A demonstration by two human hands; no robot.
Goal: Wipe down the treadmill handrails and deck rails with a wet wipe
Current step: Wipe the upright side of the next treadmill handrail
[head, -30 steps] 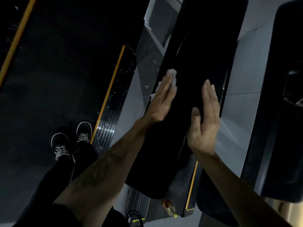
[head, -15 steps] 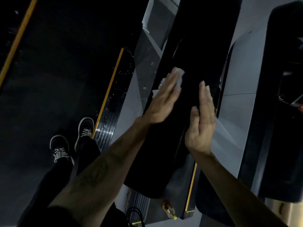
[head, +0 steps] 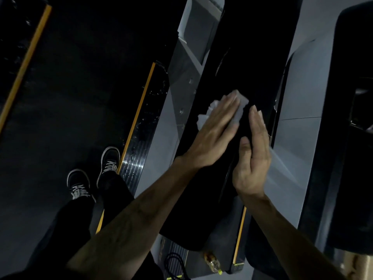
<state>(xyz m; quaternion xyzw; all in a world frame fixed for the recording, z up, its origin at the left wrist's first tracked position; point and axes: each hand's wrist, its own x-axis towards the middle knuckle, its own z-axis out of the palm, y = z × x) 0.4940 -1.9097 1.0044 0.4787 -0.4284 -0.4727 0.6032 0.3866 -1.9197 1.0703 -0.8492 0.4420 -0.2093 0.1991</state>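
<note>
Your left hand (head: 214, 136), fingers flat, presses the wet wipe (head: 240, 107) onto the black handrail (head: 201, 188); it has slid farther up the rail since a second ago. Right hand (head: 252, 158) rests alongside, straight-fingered, holding nothing. Stroke progressing; deck rails likely remain.

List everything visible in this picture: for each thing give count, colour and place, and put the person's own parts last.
handrail: one, black, centre, running top to bottom
wipe: one, white, on the handrail under the left hand's fingers
deck rails: several, black with yellow edge strips, left, centre and lower right
floor: grey tiles, right of the handrail
bottle: one, clear with a yellow cap, bottom centre
shoes: two, black with white laces, lower left
left hand: flat, pressing the wipe
right hand: flat, beside the left, on the handrail
</note>
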